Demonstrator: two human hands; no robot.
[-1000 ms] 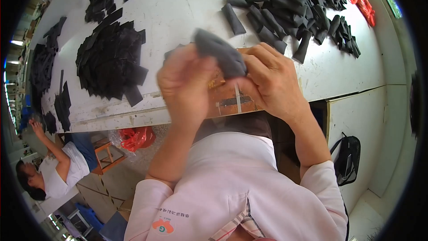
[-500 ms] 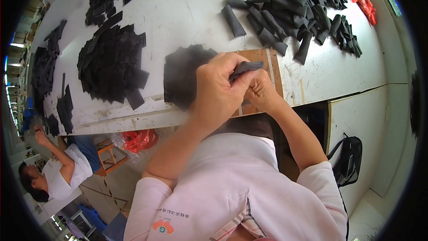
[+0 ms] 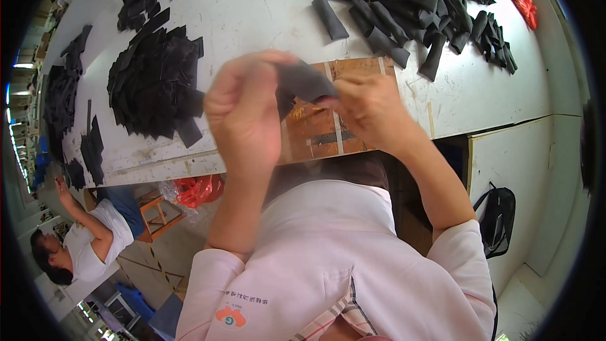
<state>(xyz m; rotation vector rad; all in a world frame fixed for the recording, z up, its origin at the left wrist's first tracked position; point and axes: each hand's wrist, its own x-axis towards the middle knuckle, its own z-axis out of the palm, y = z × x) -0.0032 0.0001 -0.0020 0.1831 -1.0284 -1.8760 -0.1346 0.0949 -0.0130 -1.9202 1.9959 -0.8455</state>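
A black fabric piece (image 3: 307, 82) is stretched between my two hands above a brown board (image 3: 323, 131) on the white table. My left hand (image 3: 245, 110), smeared by motion, has its fingers closed on the piece's far left end. At the other end my right hand (image 3: 372, 110) pinches the edge, knuckles bent. Behind my left hand lies a stack of black pieces, mostly hidden by the hand and the held fabric.
Heaps of flat black pieces (image 3: 154, 82) lie to the left on the white table (image 3: 252, 9). Rolled black fabric tubes (image 3: 410, 6) pile up at the far right, beside red plastic bags (image 3: 521, 3). Another person (image 3: 95, 240) sits at left. A black bag (image 3: 497, 221) hangs at right.
My hands have moved apart, the left one leftward and away from the board. The black fabric piece, bunched between my fingers before, is now spread out between them.
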